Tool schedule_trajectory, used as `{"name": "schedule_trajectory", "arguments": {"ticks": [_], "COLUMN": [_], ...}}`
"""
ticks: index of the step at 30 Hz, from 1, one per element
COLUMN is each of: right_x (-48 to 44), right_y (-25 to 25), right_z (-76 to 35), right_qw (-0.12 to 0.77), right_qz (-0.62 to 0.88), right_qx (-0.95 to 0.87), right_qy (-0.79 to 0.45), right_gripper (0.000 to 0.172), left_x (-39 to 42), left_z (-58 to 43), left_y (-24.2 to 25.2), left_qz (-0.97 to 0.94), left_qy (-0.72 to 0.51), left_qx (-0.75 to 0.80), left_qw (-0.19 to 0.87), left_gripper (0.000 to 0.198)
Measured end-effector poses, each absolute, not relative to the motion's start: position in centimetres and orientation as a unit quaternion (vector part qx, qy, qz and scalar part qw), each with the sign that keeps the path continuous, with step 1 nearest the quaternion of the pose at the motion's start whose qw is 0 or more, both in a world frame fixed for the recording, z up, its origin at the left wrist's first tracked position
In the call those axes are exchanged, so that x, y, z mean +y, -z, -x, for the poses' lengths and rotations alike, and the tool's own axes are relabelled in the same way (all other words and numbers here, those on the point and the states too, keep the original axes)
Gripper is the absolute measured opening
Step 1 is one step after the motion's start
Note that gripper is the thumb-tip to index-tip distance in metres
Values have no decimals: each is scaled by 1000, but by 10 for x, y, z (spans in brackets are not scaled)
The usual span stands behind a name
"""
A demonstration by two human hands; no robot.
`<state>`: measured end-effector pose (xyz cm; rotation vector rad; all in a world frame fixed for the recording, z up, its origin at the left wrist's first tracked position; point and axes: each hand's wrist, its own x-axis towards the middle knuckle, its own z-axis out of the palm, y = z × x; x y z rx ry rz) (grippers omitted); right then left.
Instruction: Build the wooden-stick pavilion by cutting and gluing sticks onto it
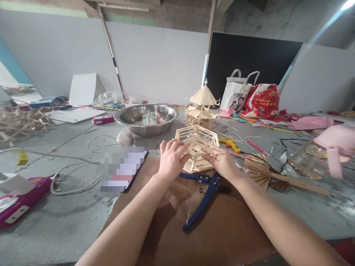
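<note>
A many-sided frame of thin wooden sticks [179, 133] lies on the brown board [177, 236] in front of me. My left hand [172, 157] is at its left side, thumb and fingers apart and reaching over the rim; whether the fingertips touch it is hard to tell. Over the frame's right side, my right hand [223, 162] pinches a few thin wooden sticks [201, 143], which slant up to the left. Blue-handled cutting pliers [203, 201] rest just below both hands. Behind the frame stands a small wooden stick pavilion [203, 99] with a pointed roof.
A steel basin [146, 125] with plastic-wrapped items sits at the back. Left are a phone [135, 166], cables and a purple power strip [24, 199]. Right are a yellow glue gun [230, 144], a folded paper fan [257, 171] and a clear jug [307, 159] with pink lid.
</note>
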<state>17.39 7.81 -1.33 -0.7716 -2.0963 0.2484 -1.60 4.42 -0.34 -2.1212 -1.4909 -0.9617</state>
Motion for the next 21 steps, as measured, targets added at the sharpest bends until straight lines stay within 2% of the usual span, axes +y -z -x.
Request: {"name": "schedule_trajectory", "arguments": {"ticks": [6, 13, 21], "right_x": [66, 56, 52], "right_y": [8, -1, -2], "right_z": [-165, -148, -142], "right_qw": [494, 437, 445], "right_qz": [329, 357, 357], "right_qx": [-801, -821, -820], "right_qy": [-77, -81, -26], "right_gripper": [19, 19, 23], "left_x": [41, 41, 40], "left_z": [12, 9, 8], "left_y": [4, 5, 7], "left_qz": [731, 721, 721], "left_qy": [363, 366, 375], "left_qx": [-552, -560, -552], "left_qw": [173, 178, 186], "left_gripper": [30, 29, 32]}}
